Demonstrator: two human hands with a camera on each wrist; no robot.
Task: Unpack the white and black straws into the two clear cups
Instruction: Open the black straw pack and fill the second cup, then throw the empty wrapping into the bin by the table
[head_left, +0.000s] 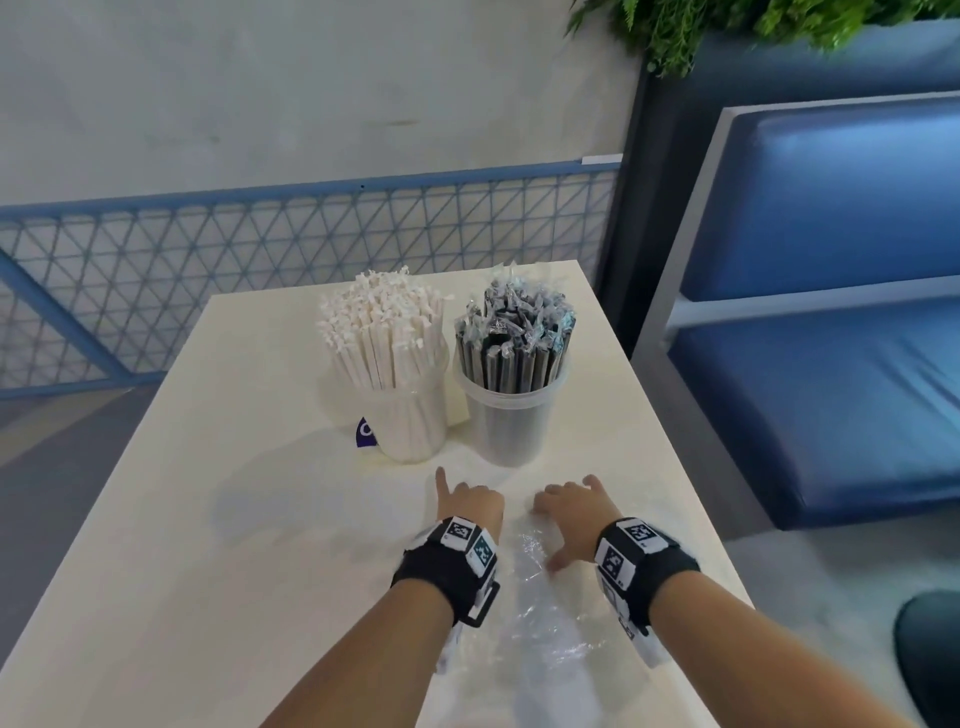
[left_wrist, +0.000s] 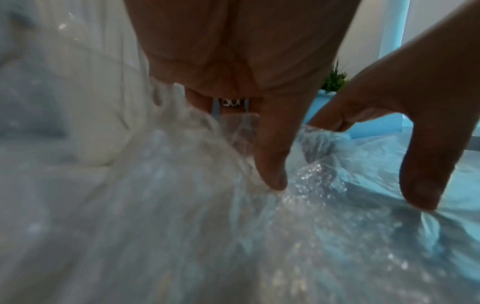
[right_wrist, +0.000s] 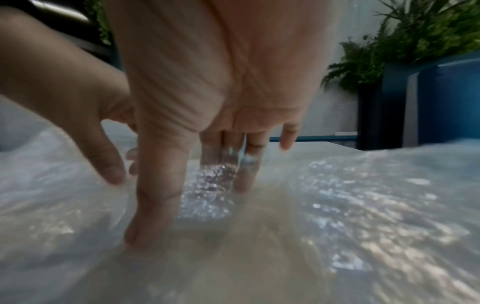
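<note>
Two clear cups stand at the far middle of the pale table (head_left: 208, 519). The left cup (head_left: 415, 423) is packed with white paper-wrapped straws (head_left: 382, 332). Beside it, the right cup (head_left: 511, 428) is full of black straws (head_left: 514, 332) in clear sleeves. Nearer me, a crumpled clear plastic wrap (head_left: 540, 613) lies flat on the table. My left hand (head_left: 470, 501) and right hand (head_left: 571, 512) sit side by side on its far end, palms down. In the left wrist view a fingertip (left_wrist: 272, 179) presses the film (left_wrist: 311, 236). In the right wrist view my thumb (right_wrist: 155, 205) and fingers (right_wrist: 246, 174) press it too.
A purple and white card (head_left: 365, 431) lies behind the left cup. A blue padded bench (head_left: 831, 260) stands right of the table, with green plants (head_left: 727, 26) above it. A blue mesh railing (head_left: 311, 234) runs behind the table's far edge.
</note>
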